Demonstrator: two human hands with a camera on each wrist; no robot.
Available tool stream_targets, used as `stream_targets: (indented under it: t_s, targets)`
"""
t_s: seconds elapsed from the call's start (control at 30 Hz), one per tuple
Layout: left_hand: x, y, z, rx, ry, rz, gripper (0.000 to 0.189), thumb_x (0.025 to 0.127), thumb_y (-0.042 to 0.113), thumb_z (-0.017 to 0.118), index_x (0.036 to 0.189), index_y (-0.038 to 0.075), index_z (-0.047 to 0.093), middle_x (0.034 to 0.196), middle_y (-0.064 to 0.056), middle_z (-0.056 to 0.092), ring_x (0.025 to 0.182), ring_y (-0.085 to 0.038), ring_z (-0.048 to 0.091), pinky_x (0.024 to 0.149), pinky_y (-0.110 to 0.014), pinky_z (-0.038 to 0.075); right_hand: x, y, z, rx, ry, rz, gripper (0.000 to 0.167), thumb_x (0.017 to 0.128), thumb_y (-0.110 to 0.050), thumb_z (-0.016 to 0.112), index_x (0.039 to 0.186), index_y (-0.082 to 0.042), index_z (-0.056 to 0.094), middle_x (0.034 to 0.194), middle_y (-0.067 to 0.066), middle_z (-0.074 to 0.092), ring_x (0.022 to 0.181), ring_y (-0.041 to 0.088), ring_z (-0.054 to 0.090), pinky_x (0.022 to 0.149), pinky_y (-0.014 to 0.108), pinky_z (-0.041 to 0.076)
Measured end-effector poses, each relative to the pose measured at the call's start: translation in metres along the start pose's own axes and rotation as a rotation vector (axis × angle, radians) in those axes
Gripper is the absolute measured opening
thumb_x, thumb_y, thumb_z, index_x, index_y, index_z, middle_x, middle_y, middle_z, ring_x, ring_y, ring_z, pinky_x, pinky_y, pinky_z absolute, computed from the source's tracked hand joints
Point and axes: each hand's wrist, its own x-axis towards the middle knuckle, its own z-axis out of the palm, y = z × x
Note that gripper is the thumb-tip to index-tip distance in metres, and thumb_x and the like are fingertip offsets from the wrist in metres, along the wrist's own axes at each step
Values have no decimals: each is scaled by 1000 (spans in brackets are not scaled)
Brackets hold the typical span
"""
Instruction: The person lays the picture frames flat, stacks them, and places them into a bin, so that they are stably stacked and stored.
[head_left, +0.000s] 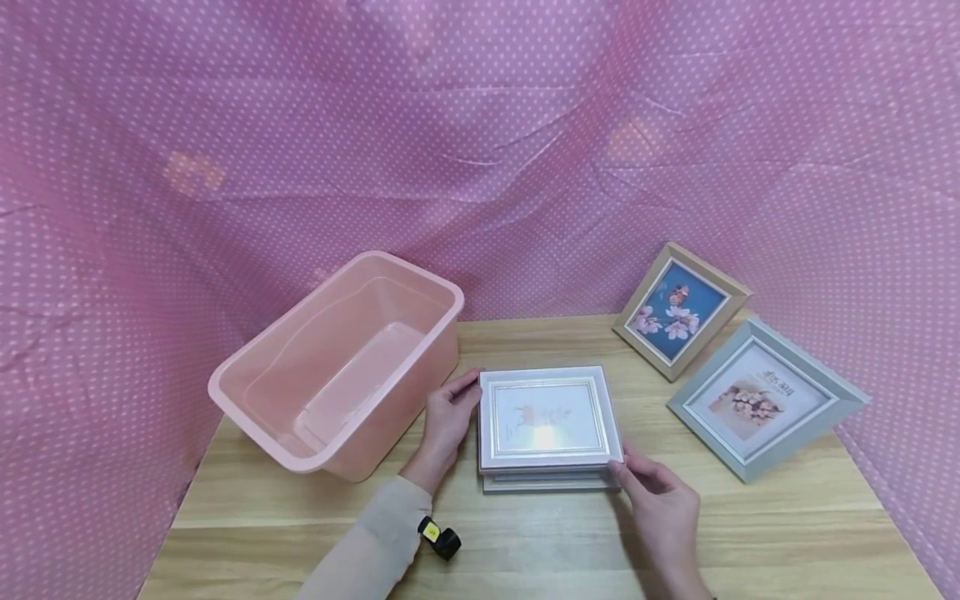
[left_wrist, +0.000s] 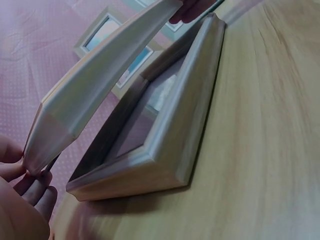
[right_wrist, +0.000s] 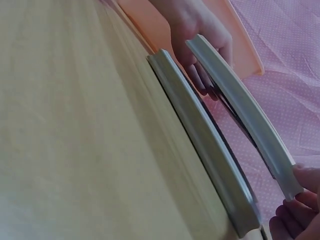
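A white picture frame (head_left: 547, 419) with a pale print is held flat between both hands, raised over another frame. My left hand (head_left: 448, 421) pinches its left edge at the far corner. At the near right corner, my right hand (head_left: 663, 504) grips the edge between thumb and fingers. Below it, a second picture frame (head_left: 551, 483) lies on the table, mostly hidden from above in the head view. The left wrist view shows a gap between the raised frame (left_wrist: 95, 85) and the lower frame (left_wrist: 172, 130), which lies with its hollow side up.
A pink plastic bin (head_left: 337, 442) stands left of the hands, its inside bare. At the right, a tan frame (head_left: 630, 312) with a blossom picture and a grey-green frame (head_left: 705, 446) lean upright on the wooden table (head_left: 810, 533). Pink dotted cloth (head_left: 480, 167) hangs behind.
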Motion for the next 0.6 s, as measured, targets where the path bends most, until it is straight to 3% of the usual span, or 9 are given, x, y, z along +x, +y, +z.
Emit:
stream_targets:
  t_s: [0.3, 0.6]
  targets:
    - [2, -8, 1, 4, -29, -17, 40, 97, -9, 67, 137, -4, 68, 144, -21, 69, 138, -38, 64, 110, -27, 57, -6, 10, 2, -51, 32, 44, 31, 84, -5, 92, 109, 5, 78, 122, 9, 77, 94, -15, 72, 86, 6, 58]
    - [-1, -13, 2, 19, -30, -35, 39, 99, -8, 66, 138, -5, 67, 143, -23, 69, 137, -40, 65, 110, -29, 57, -5, 12, 2, -54, 41, 84, 30, 85, -4, 90, 112, 4, 79, 123, 7, 78, 99, -13, 72, 86, 6, 58]
